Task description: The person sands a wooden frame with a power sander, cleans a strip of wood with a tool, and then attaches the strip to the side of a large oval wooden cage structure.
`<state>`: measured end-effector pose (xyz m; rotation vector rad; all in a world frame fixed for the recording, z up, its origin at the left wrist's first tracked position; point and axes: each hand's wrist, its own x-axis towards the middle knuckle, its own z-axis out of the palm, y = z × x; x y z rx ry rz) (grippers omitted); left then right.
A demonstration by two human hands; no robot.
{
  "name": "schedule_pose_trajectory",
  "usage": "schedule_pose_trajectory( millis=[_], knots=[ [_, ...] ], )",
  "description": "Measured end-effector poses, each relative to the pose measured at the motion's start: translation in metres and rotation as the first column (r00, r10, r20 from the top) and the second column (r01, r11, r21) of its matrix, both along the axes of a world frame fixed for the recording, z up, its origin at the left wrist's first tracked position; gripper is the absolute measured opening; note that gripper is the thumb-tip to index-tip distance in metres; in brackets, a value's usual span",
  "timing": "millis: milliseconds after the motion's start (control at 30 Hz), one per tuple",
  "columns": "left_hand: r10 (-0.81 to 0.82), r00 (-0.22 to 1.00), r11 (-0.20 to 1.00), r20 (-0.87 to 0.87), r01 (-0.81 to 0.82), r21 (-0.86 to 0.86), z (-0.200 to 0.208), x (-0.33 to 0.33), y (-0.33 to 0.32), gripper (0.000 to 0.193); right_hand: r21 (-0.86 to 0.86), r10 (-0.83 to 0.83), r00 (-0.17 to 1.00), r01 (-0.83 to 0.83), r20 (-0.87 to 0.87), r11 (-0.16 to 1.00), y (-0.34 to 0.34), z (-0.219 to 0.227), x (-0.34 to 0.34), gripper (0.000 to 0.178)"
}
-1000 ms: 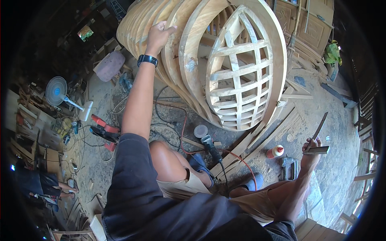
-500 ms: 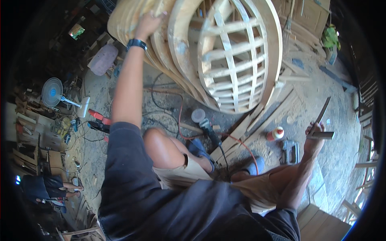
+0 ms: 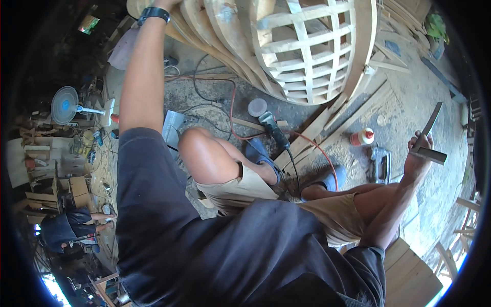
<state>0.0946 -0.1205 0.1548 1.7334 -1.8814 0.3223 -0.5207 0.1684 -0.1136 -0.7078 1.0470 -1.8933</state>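
My left arm stretches up to a large pale wooden frame [image 3: 366,41] with curved ribs and a rounded lattice of slats. My left hand [image 3: 166,4], above a dark wristwatch [image 3: 154,15], is mostly cut off by the top edge beside the ribs, so its fingers are hidden. Off to the right, my right hand [image 3: 416,168] is closed around a try square [image 3: 430,154], its thin blade pointing up and away. An angle grinder [image 3: 274,130] with a round disc lies on the floor between my feet and the frame.
Red and black cords cross the floor near my feet. Wooden strips [image 3: 358,110], a red-capped bottle [image 3: 362,136] and a grey metal tool [image 3: 379,165] lie to the right. Boards [image 3: 409,273] are at lower right. A fan [image 3: 65,105] and another person [image 3: 64,231] are at the left.
The view has shifted, so the frame sits higher in the picture and my left hand has slid mostly out at the top. My right hand still grips the try square.
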Motion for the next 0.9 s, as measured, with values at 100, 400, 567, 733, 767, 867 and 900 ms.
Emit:
schedule_pose_trajectory(
  millis=[100, 400, 567, 733, 767, 867, 900],
  knots=[
    [0.075, 0.997, 0.995, -0.017, -0.074, 0.065, 0.000, 0.009, -0.001, 0.088, 0.007, 0.017, 1.000, -0.017, -0.006, 1.000, -0.008, 0.001, 0.013, 0.021],
    [-0.346, 0.836, 0.932, -0.425, 0.358, -0.055, -0.008, -0.005, 0.037, 0.050, 0.002, -0.007, 0.991, 0.007, -0.136, 1.000, -0.008, 0.018, 0.042, 0.032],
    [-0.405, 0.702, 0.901, -0.586, 0.416, -0.124, -0.013, 0.016, 0.033, 0.033, -0.044, 0.003, 0.983, -0.012, -0.182, 0.999, -0.008, 0.025, 0.059, 0.035],
    [-0.394, 0.845, 0.917, -0.363, 0.389, -0.089, -0.037, -0.001, 0.032, 0.034, 0.002, 0.091, 0.920, -0.097, -0.380, 0.995, -0.012, 0.023, 0.066, 0.032],
    [-0.300, 0.937, 0.954, -0.178, 0.290, -0.079, -0.032, -0.009, 0.033, 0.039, -0.004, 0.105, 0.907, -0.117, -0.407, 0.993, -0.010, 0.030, 0.068, 0.039],
    [-0.290, 0.951, 0.956, -0.107, 0.282, -0.087, -0.021, -0.004, 0.025, 0.043, 0.005, 0.148, 0.893, -0.162, -0.426, 0.987, -0.011, 0.029, 0.075, 0.039],
    [-0.229, 0.971, 0.973, -0.071, 0.228, -0.021, -0.017, -0.003, 0.023, 0.044, 0.041, 0.149, 0.883, -0.146, -0.445, 0.988, -0.006, 0.036, 0.083, 0.040]
  ],
)
